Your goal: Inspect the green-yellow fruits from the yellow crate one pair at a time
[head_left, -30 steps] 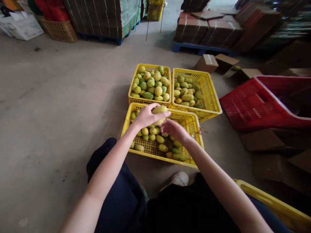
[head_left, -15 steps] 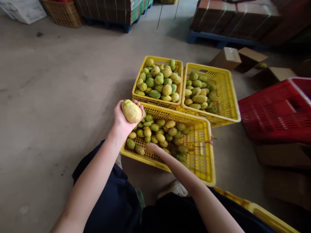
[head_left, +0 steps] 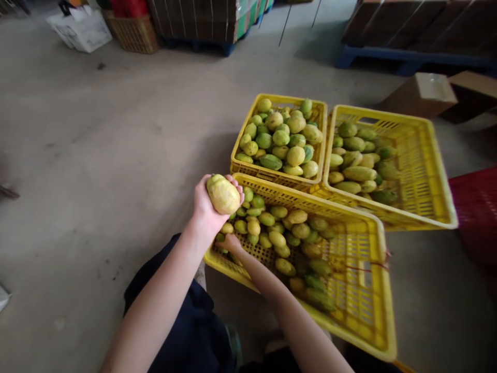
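Note:
A large pale yellow-green fruit point(head_left: 223, 194) rests in my left hand point(head_left: 212, 204), its fingers curled round the far side, above the near yellow crate's left corner. Inside that near crate point(head_left: 359, 217), my right hand point(head_left: 230, 242) reaches down at the left end, its fingers at a green fruit point(head_left: 220, 238); whether they grip it is too small to tell. Smaller yellow and green fruits point(head_left: 277, 239) lie over the crate's perforated bottom, mostly toward its left and middle.
Behind stand a full yellow crate point(head_left: 324, 124) of fruit and a partly filled one point(head_left: 442, 171). A red crate point(head_left: 476, 207) is at the right. Cardboard boxes point(head_left: 419, 96) and blue pallets point(head_left: 407, 59) lie farther back. A white bag point(head_left: 83, 32) stands back left.
The view has swung left, so the crates appear farther right and larger. My right hand has moved left within the near crate. My left hand still holds the large fruit.

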